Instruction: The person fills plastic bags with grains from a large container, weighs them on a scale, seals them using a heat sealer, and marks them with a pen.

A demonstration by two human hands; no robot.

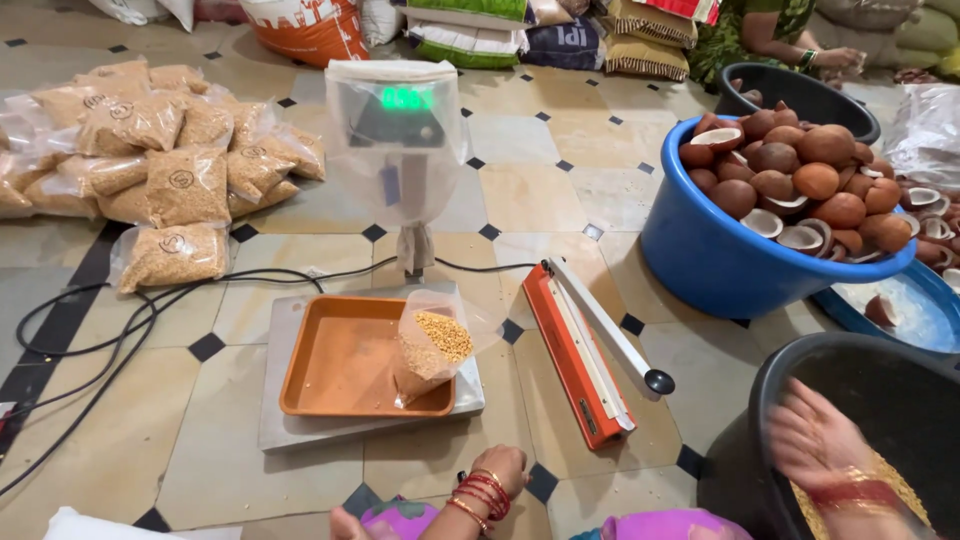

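Observation:
A clear plastic bag of yellow split lentils (432, 343) stands open in an orange tray (340, 365) on a weighing scale (372, 418). The scale's plastic-wrapped display (398, 130) rises behind it on a post. My left hand (500, 468), wearing red bangles, rests as a loose fist on the floor just in front of the scale, holding nothing. My right hand (815, 435), blurred, reaches with fingers spread into a black tub (765, 395) at the lower right. Whether it holds lentils I cannot tell.
An orange heat sealer (580, 350) with its arm raised lies right of the scale. Filled lentil bags (170, 160) pile at the left. A blue tub of coconut halves (740, 255) stands at right. Black cables (110, 320) cross the tiled floor. Another person (775, 30) sits behind.

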